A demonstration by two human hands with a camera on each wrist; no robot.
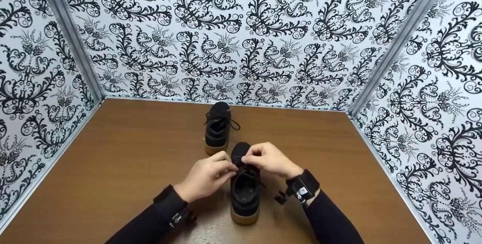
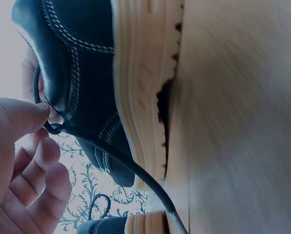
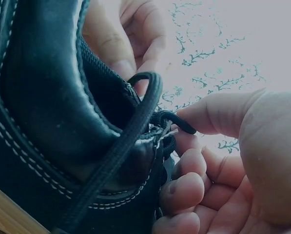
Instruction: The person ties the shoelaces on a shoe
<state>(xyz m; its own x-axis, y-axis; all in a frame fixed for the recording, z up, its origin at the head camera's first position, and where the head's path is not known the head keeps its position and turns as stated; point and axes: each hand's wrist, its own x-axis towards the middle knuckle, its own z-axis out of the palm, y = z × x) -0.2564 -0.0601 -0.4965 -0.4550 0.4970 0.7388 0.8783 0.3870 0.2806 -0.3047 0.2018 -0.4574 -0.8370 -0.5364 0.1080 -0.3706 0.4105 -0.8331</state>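
A black shoe point(image 1: 244, 207) with a tan sole stands on the table, toe pointing away and heel toward me. My left hand point(image 1: 206, 174) is at the left of its lacing, pinching a black shoelace point(image 2: 122, 156) between thumb and fingers. The lace's loose end trails down past the sole in the left wrist view. From the right, my right hand point(image 1: 272, 160) pinches another part of the lace point(image 3: 183, 124) at the top of the shoe opening. A strand of lace point(image 3: 135, 124) arcs over the collar in the right wrist view. Fingers partly cover the lacing.
A second black shoe point(image 1: 216, 135) with loose laces stands farther back, slightly left. The brown table point(image 1: 124, 153) is bounded by patterned panels point(image 1: 263, 48) at the back and both sides, with grey metal posts point(image 1: 71, 37) at the corners.
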